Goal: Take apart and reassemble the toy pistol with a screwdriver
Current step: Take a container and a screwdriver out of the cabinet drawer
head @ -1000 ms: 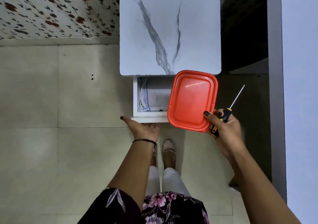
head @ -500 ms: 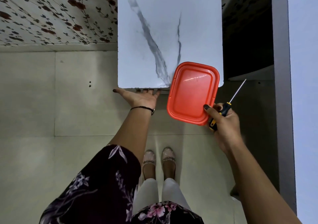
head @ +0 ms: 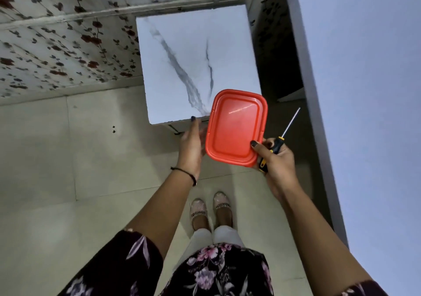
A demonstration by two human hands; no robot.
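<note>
Hands: right hand (head: 276, 159) pinches red box (head: 235, 127) and screwdriver (head: 279, 144); left hand (head: 191, 145) flat, empty, beside box | Step, likely: seat box level on marble cabinet top (head: 182, 56), supporting left edge.

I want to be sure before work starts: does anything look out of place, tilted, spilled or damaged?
Nothing looks spilled or damaged. One oddity: the right hand holds both the red rectangular plastic box, pinched at one corner, and the black-and-yellow screwdriver, an awkward grip.

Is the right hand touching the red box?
Touching. The head view shows the right hand gripping the red box, thumb across its rim.
</note>
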